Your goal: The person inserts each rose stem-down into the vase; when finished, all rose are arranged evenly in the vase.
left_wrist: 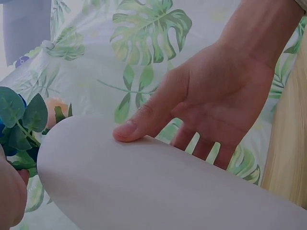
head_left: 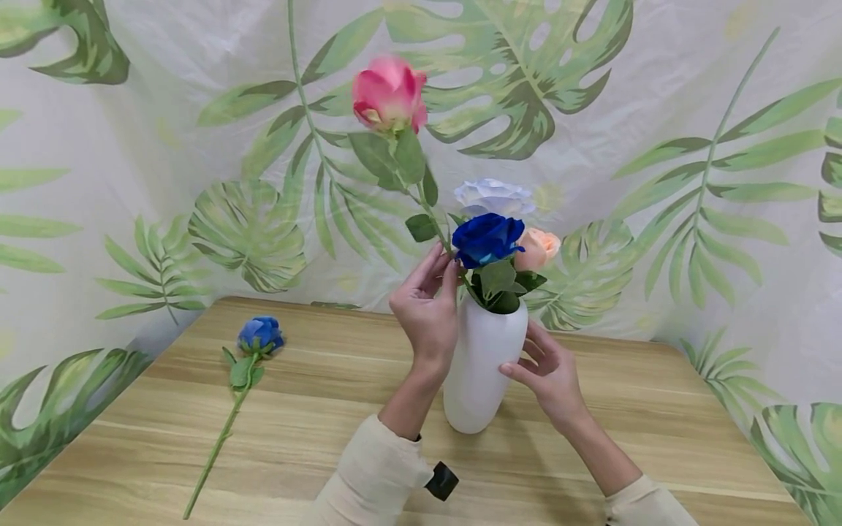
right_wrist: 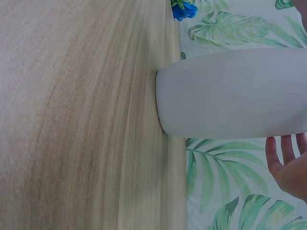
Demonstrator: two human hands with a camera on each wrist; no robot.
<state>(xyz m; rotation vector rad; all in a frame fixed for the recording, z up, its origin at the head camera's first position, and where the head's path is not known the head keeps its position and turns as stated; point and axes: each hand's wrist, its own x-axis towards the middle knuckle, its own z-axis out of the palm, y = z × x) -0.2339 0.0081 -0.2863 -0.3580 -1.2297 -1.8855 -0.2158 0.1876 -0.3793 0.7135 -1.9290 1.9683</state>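
Note:
A long-stemmed pink rose [head_left: 391,95] rises above the mouth of the white vase [head_left: 483,365], leaning left. My left hand [head_left: 427,314] pinches its stem between thumb and fingers, just left of the dark blue rose [head_left: 488,239]. The vase stands on the table with a pale blue rose [head_left: 493,196] and a peach rose [head_left: 536,250] also in it. From the right side, my right hand [head_left: 549,376] holds the vase; its thumb lies on the wall in the left wrist view, with the other fingers partly hidden behind. The lower end of the pink rose's stem is hidden.
Another blue rose [head_left: 261,334] with a green stem lies on the left part of the wooden table [head_left: 316,438]. A leaf-patterned cloth [head_left: 579,190] hangs behind the table. A small black block [head_left: 442,481] sits by the left sleeve.

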